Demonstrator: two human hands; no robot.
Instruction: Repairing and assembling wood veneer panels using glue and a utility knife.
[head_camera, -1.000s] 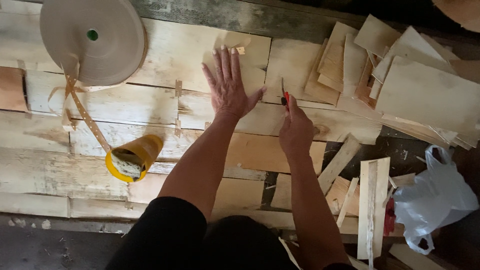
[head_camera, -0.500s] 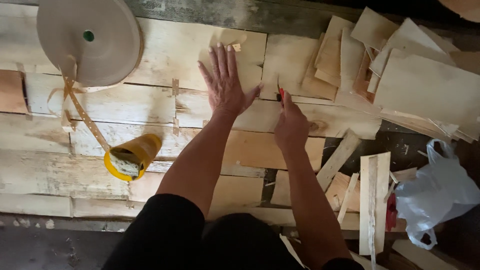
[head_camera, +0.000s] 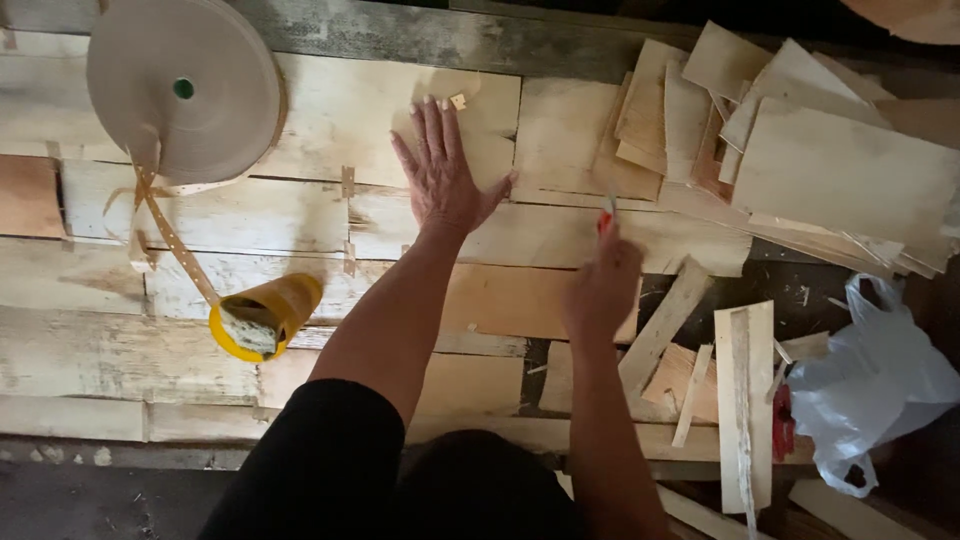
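Since a second ago, the right hand (head_camera: 600, 290) has drawn back toward the body, its fingers curled around a small red-handled cutter (head_camera: 606, 217) whose blade tip points away. Seen from the head camera, the left hand (head_camera: 445, 175) lies flat, fingers spread, pressing a pale veneer sheet (head_camera: 330, 215) on the bench. Nearby sit a big tape roll (head_camera: 185, 90), a yellow cup (head_camera: 265, 315) and stacked veneer offcuts (head_camera: 820, 160).

One large roll of paper tape (head_camera: 185, 90) at upper left, one yellow cup (head_camera: 262, 316) at lower left, one white plastic bag (head_camera: 872, 385) at lower right, one heap of thin wood veneer sheets (head_camera: 800, 150) at upper right, and two hands, left hand (head_camera: 440, 170) and right hand (head_camera: 600, 285), at centre.
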